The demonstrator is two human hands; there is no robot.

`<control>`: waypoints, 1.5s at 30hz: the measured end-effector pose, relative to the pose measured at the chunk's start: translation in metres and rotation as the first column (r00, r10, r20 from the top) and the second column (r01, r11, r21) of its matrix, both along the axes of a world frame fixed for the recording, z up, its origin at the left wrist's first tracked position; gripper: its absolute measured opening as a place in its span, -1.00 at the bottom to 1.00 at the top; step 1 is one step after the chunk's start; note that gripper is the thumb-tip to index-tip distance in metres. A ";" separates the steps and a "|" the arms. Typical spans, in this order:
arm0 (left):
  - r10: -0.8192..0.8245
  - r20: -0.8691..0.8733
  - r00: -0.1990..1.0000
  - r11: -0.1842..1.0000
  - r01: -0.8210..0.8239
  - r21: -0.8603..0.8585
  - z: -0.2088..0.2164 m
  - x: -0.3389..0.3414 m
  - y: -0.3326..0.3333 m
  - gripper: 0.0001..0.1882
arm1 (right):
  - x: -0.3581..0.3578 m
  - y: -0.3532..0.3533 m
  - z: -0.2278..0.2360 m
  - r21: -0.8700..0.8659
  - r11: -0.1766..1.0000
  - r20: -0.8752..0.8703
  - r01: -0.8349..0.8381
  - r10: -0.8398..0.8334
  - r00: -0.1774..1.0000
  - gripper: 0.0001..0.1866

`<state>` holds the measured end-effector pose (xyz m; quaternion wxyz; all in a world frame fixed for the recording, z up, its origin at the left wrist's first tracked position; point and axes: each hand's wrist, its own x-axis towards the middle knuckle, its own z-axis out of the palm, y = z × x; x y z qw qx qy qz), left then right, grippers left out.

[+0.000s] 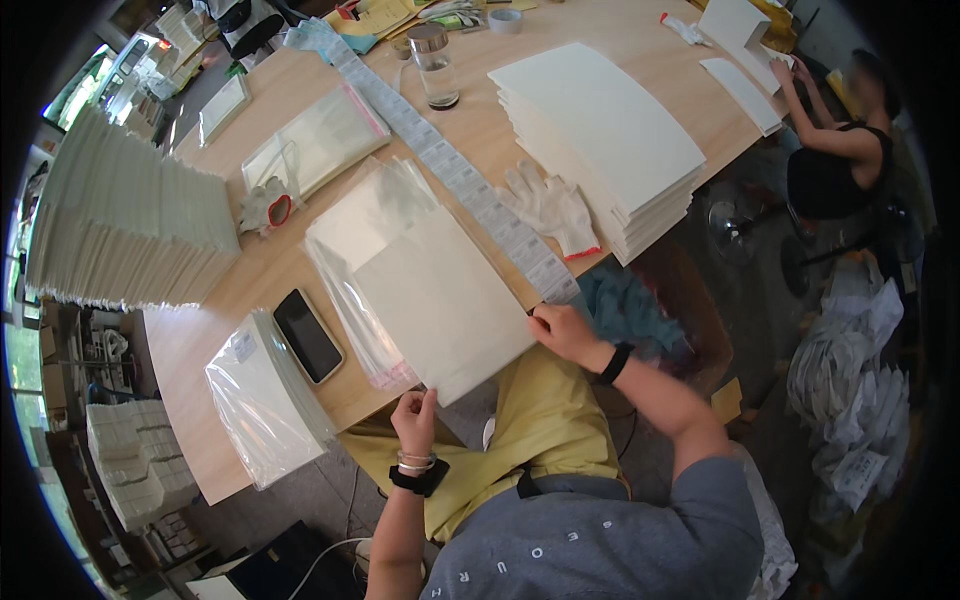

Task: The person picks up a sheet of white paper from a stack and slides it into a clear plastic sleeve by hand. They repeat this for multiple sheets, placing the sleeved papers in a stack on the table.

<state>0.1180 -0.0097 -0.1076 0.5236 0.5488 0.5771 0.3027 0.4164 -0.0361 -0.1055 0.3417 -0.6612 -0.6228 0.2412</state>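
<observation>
A flat white board (440,300) lies at an angle over a pile of clear plastic bags (340,240), its near edge reaching past the table toward my lap. My left hand (413,420) is closed with thumb and fingers pinched at the board's near left corner; the exact fingertip contact is partly hidden. At the near right corner, my right hand (566,334) has its fingers curled around the board's edge. A strip of printed labels (450,165) runs along the board's right side. Left of the bags rests a black phone (308,336).
A stack of white boards (600,130) and a knitted glove (550,208) are to the right. Bagged boards (262,395) lie near left, beside a tall stack (130,215). A glass bottle (434,70) stands farther back. Another person (845,150) works at the far right.
</observation>
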 end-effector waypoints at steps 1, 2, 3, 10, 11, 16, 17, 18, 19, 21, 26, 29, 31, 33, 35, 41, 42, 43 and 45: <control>0.079 0.121 0.989 0.994 -0.069 -0.087 -0.009 -0.002 -0.002 -0.87 | -0.009 -0.002 -0.003 0.033 0.996 0.032 0.086 -0.087 0.996 -0.82; 0.150 0.214 0.965 0.979 -0.114 -0.171 -0.019 -0.005 -0.004 -0.88 | -0.016 -0.005 -0.003 0.035 0.989 -0.012 0.147 -0.147 0.989 -0.88; 0.225 0.335 0.915 0.945 -0.121 -0.304 -0.016 -0.002 -0.006 -0.88 | -0.019 -0.008 -0.008 0.033 0.976 -0.117 0.216 -0.211 0.970 -0.89; 0.288 0.399 0.871 0.890 -0.089 -0.447 -0.017 -0.020 -0.027 -0.77 | -0.001 -0.024 0.003 0.257 0.835 -0.125 0.487 -0.471 0.873 -0.87; 0.144 0.252 0.957 0.989 -0.149 0.002 -0.031 -0.021 -0.028 -0.76 | 0.020 -0.021 -0.006 0.353 0.803 0.053 0.481 -0.530 0.846 -0.87; -0.076 -0.275 0.958 0.821 0.217 0.528 0.070 0.045 -0.015 -0.78 | 0.058 -0.007 -0.012 -0.034 0.954 -0.425 0.298 -0.284 0.859 -0.88; -0.224 -0.088 0.971 0.928 0.240 0.286 0.065 0.060 -0.015 -0.77 | 0.058 -0.007 -0.003 -0.047 0.965 -0.437 0.258 -0.253 0.863 -0.88; -0.324 0.209 0.922 0.946 0.309 0.101 0.056 0.077 -0.011 -0.75 | 0.054 -0.009 0.015 -0.059 0.974 -0.447 0.218 -0.221 0.867 -0.88; -0.352 0.456 0.818 0.911 0.410 -0.033 0.058 0.097 -0.004 -0.69 | 0.050 -0.014 0.033 -0.071 0.982 -0.458 0.177 -0.190 0.868 -0.87; -0.068 0.611 0.789 0.787 0.419 -0.453 0.059 0.131 0.007 -0.80 | 0.043 -0.021 0.067 -0.099 0.994 -0.391 0.046 -0.081 0.917 -0.73; -0.054 0.673 0.738 0.612 0.557 -0.562 0.045 0.181 0.026 -0.70 | 0.048 -0.037 0.094 0.001 1.000 -0.021 -0.005 0.005 1.000 -0.71; -0.065 0.651 0.756 0.642 0.531 -0.553 0.043 0.192 0.022 -0.67 | 0.049 -0.047 0.100 0.046 0.996 0.113 0.081 -0.086 0.990 -0.82; -0.067 0.604 0.794 0.644 0.497 -0.582 0.034 0.194 0.024 -0.69 | 0.037 -0.050 0.112 0.313 0.948 0.281 0.064 -0.157 0.947 -0.84; -0.050 0.538 0.841 0.657 0.434 -0.616 0.017 0.198 0.026 -0.69 | 0.020 -0.050 0.141 0.431 0.901 0.204 0.050 -0.151 0.967 -0.84; -0.250 0.436 0.865 0.754 0.456 -0.472 0.005 0.198 0.024 -0.68 | 0.014 -0.037 0.153 0.447 0.889 0.032 0.103 -0.130 0.991 -0.84; -0.331 0.174 0.927 0.940 0.310 0.140 0.063 0.096 0.003 -0.76 | 0.010 0.092 0.092 0.095 0.992 -0.285 0.087 -0.057 0.957 -0.87; -0.198 0.133 0.971 0.965 0.170 0.198 0.049 0.068 -0.005 -0.78 | 0.001 0.112 0.085 0.110 0.993 -0.255 0.046 -0.017 0.967 -0.86; -0.047 0.167 0.985 0.977 0.011 0.213 0.042 0.045 -0.012 -0.79 | -0.005 0.126 0.086 0.064 0.997 -0.262 0.030 -0.013 0.965 -0.86; 0.101 0.173 0.980 0.977 -0.130 0.166 0.023 0.008 -0.021 -0.79 | -0.013 0.150 0.086 -0.034 0.999 -0.276 -0.001 -0.008 0.961 -0.85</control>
